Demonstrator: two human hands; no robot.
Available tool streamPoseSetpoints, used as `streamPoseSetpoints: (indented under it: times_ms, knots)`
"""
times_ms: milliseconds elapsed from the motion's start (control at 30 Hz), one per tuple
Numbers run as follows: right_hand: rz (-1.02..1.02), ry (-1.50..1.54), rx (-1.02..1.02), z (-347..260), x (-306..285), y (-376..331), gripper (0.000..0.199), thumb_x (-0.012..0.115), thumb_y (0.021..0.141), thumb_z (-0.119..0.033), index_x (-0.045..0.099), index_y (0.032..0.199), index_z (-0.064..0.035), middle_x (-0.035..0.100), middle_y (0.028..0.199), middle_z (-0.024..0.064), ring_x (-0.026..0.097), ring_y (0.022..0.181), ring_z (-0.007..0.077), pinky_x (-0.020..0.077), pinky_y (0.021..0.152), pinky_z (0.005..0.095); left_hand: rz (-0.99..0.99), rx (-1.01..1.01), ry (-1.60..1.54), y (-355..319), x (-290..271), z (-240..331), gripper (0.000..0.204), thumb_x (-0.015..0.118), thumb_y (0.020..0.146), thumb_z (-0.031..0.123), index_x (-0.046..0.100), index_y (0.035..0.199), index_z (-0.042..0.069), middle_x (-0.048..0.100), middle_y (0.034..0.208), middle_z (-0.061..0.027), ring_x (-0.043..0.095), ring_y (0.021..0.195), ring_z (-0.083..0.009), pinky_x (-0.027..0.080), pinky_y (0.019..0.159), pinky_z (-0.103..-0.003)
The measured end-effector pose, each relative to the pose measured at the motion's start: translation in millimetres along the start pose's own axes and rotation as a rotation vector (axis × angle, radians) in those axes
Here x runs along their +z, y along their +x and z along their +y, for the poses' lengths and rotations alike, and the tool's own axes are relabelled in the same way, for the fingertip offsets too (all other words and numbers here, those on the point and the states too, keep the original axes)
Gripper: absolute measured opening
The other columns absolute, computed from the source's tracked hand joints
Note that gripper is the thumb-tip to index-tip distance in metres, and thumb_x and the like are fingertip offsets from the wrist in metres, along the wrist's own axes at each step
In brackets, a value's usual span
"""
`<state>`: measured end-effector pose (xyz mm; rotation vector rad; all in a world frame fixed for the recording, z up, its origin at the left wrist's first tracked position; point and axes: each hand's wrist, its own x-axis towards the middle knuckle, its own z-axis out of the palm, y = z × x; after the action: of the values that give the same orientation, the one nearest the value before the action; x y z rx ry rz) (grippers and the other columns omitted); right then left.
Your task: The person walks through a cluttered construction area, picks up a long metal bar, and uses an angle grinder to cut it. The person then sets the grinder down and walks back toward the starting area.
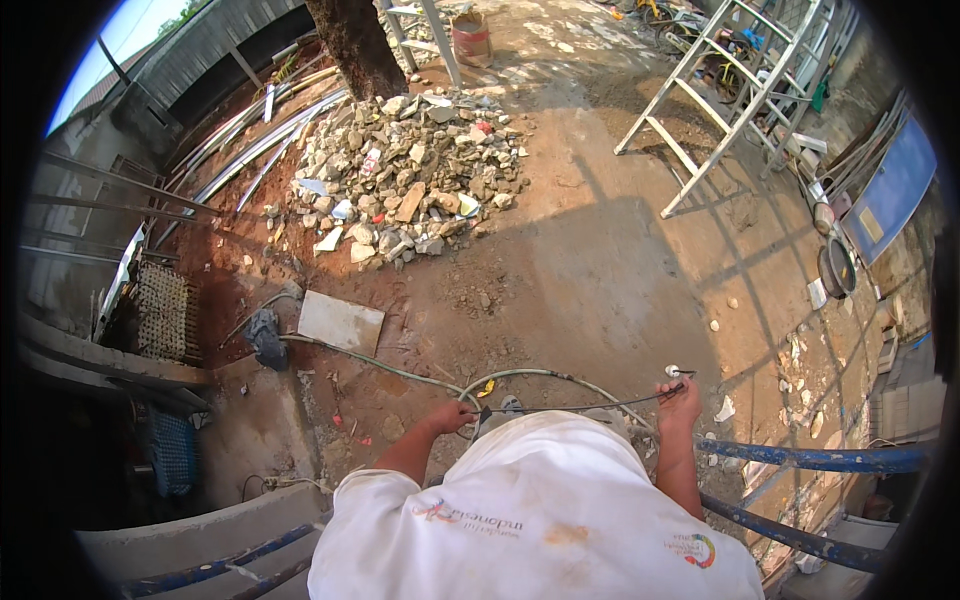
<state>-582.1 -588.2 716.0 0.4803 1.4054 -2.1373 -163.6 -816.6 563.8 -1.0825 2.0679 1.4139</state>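
My left hand (452, 416) is closed at the left end of a thin dark cable or rod (570, 408), beside a small dark pointed piece. This thin length runs in front of my white shirt to my right hand (679, 402), whose fingers are wrapped round its other end. Just above the right fingers sits a small white rounded piece (672, 371) with a dark tip; I cannot tell its kind. A pale green hose (540, 374) curves over the ground past both hands, and does not look gripped.
A rubble heap (410, 180) lies ahead by a tree trunk (355, 45). A stepladder (715, 95) stands at the far right. Blue metal bars (820, 458) flank me at the lower right. At left are a flat pale slab (340, 322) and a grey bag (264, 338).
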Motion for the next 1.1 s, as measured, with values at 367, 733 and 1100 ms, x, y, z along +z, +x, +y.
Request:
streamPoseSetpoints:
  times_ms: [367,733,1100]
  knots:
    - [0.067,0.159,-0.774,-143,103,32,0.037,0.047,0.104,-0.028,0.051,0.133,-0.0056,0.034,0.067,-0.0037,0.036,0.056,0.0081,0.0411,0.057,0.0265,0.441,-0.018,-0.113,24,-31,15,0.021,0.064,0.087,0.023,0.063,0.091,0.003,0.065,0.09,-0.0221,0.063,0.088,-0.0396,0.049,0.075,-0.047]
    - [-0.509,-0.854,-0.365,-73,233,148,0.023,0.053,0.099,-0.028,0.06,0.097,-0.0052,0.037,0.053,-0.0046,0.037,0.044,0.0064,0.0384,0.043,0.0252,0.954,-0.489,-0.689,42,-84,-96,0.063,0.044,0.1,0.054,0.071,0.098,-0.003,0.066,0.08,-0.0171,0.062,0.076,-0.0295,0.048,0.073,-0.046]
    - [-0.068,0.114,-0.05,-84,294,300,0.027,0.051,0.101,-0.037,0.058,0.1,-0.0108,0.038,0.059,-0.0047,0.034,0.046,0.0089,0.0341,0.046,0.0269,0.533,-0.558,-0.054,149,-202,9,0.077,0.05,0.091,0.064,0.067,0.11,-0.008,0.067,0.101,-0.0316,0.066,0.099,-0.0452,0.051,0.087,-0.049]
